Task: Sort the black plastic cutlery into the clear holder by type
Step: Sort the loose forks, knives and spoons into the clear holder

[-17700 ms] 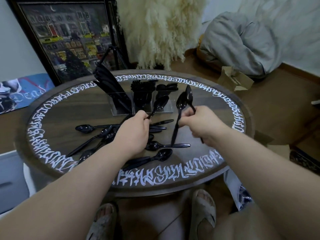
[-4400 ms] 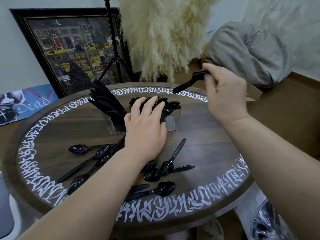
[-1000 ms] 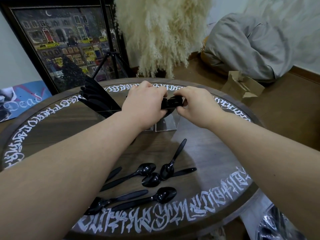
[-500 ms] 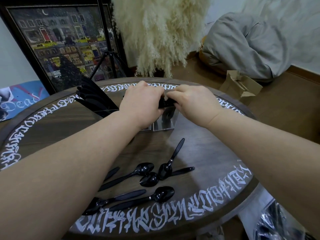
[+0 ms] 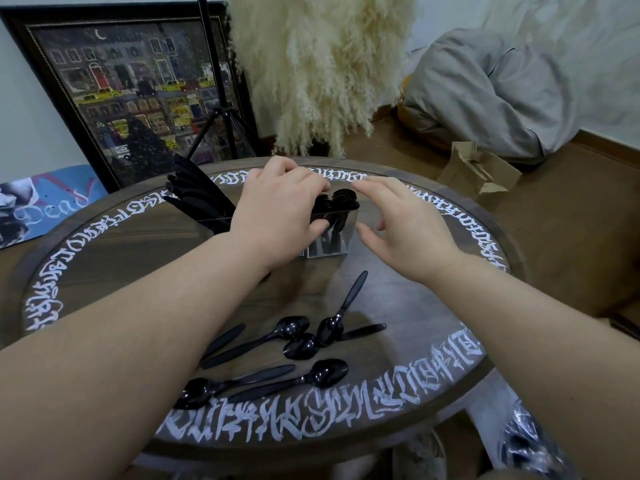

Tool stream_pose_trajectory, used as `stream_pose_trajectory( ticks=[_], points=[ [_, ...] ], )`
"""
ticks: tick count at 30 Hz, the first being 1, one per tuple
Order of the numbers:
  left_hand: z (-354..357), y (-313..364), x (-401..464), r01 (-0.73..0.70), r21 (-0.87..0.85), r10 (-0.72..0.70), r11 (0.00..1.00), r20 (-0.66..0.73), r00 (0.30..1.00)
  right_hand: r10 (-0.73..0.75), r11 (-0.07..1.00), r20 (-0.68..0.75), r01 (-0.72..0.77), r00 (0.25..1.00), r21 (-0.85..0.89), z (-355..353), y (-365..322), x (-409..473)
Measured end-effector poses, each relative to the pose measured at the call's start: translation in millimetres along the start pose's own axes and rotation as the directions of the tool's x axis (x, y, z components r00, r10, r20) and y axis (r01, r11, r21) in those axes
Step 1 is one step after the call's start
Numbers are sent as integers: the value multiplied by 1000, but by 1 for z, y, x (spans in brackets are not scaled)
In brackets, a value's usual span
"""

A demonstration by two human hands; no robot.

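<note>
Left hand [image 5: 280,216] draped over clear holder [image 5: 332,237], grip unclear; right hand [image 5: 405,223] beside it, fingers spread, empty.

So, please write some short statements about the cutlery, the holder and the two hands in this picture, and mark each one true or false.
1. Loose black spoons lie on the round table nearer the person than the clear holder. True.
2. The right hand grips a spoon. False: its fingers are spread and hold nothing, beside the holder's right end.
3. The holder's right compartment holds spoons standing bowl-up. True.
4. The holder is empty. False: black cutlery stands in it, including a fanned bunch of black knives at its left end.
5. The left hand rests flat on the table. False: it is over the holder's middle, fingers curled.
</note>
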State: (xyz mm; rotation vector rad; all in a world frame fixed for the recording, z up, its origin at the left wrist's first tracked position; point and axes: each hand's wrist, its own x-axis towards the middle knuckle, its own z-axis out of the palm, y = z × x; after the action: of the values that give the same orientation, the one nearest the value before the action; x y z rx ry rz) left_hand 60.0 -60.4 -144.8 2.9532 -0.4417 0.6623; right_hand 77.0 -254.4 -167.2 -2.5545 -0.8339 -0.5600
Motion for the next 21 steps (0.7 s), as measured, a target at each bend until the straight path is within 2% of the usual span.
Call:
stream_pose_trajectory(
  ticks=[2,4,7,10,14,17,21],
  points=[
    [-5,3,-16,-30,-10,30,999,-41,999,25,999,-17,-24,1000,22,-7,-8,-13],
    [-8,7,-33,-31,-19,30,999,-37,999,71,997,27,-71,997,17,-13,-15,-25],
    [-10,15,-60,10,-20,-7,1000,136,991,110,994,249,-100,962,-53,-15,-26,-39],
    [-8,21,-83,27,1,-26,1000,343,939,128,991,473,-101,872,-83,-6,-34,-53],
    [-1,18,-113,109,10,-98,994,540,836,199,980,618,-151,760,-130,14,-35,-73],
    [3,13,-129,154,-2,-123,988,592,796,207,977,653,-117,728,-179,24,-37,-74],
    [0,15,-133,150,-31,-103,988,587,803,171,975,648,-33,742,-220,35,-43,-65]
  ],
)
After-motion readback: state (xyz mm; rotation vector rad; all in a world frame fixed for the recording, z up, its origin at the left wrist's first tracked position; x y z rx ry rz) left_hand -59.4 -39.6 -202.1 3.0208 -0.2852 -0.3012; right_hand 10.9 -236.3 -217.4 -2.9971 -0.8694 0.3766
